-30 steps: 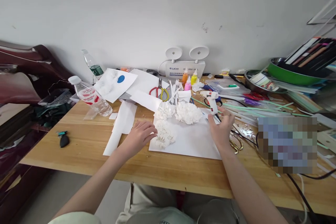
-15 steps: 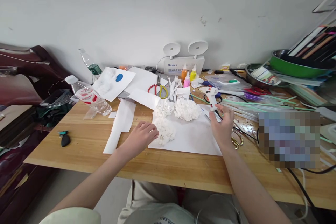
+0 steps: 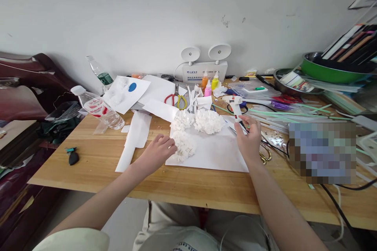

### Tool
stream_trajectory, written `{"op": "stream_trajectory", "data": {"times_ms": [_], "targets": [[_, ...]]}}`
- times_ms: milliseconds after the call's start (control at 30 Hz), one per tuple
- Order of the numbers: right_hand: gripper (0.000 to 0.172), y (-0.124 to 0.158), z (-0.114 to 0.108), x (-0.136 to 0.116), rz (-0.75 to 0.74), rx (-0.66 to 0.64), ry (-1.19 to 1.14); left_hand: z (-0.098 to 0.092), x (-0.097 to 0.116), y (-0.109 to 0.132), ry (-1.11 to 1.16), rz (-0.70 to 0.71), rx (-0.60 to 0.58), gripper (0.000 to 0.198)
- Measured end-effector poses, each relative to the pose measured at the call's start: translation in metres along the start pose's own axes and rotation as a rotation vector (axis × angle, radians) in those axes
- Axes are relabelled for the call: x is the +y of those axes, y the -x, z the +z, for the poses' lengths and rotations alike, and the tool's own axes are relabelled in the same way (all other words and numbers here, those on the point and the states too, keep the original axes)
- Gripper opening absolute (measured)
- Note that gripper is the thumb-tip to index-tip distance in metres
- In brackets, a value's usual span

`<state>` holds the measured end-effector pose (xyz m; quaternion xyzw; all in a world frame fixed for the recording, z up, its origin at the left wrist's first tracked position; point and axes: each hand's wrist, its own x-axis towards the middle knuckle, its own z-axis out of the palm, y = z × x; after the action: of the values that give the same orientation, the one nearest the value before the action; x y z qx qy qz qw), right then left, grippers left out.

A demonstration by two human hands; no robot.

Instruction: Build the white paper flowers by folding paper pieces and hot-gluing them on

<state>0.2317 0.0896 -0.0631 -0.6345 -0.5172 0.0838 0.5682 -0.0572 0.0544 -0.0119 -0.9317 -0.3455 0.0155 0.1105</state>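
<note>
My right hand (image 3: 249, 131) grips the lower handle of a white glue gun (image 3: 235, 106), whose nozzle points left. My left hand (image 3: 160, 149) has curled fingers at the left edge of a white ruffled paper flower (image 3: 184, 147); a tiny pale bit shows at its fingertips, too small to name. Behind are a second ruffled clump (image 3: 183, 119) and a wider one (image 3: 209, 121). All three rest on a white paper sheet (image 3: 220, 157). Curled paper strips (image 3: 193, 98) stand behind them.
Red-and-yellow-handled pliers (image 3: 176, 100), small paint bottles (image 3: 207, 88) and a white emergency lamp (image 3: 204, 71) stand behind. Water bottles (image 3: 101, 110) are at left. Gold-handled scissors (image 3: 265, 155), a black cable and green strips (image 3: 282, 113) lie right, near a green bowl (image 3: 330, 70).
The view has shifted slightly. Both hands keep nearly the same places, with the glue gun still in my right hand.
</note>
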Motion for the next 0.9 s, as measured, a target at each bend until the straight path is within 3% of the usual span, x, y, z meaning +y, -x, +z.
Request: {"op": "stream_trajectory", "data": {"times_ms": [233,500,900], "targets": [[0.022,0.001,-0.001,-0.001,0.029,-0.027,-0.006,-0.009,0.0,-0.002,-0.107,0.047,-0.087,0.031],[0.021,0.001,-0.001,-0.001,0.032,-0.045,-0.016,-0.016,0.003,-0.013,-0.182,0.105,-0.132,0.022],[0.02,0.001,-0.003,-0.005,0.026,-0.061,-0.045,-0.014,0.001,-0.011,-0.09,0.127,-0.151,0.027]]}}
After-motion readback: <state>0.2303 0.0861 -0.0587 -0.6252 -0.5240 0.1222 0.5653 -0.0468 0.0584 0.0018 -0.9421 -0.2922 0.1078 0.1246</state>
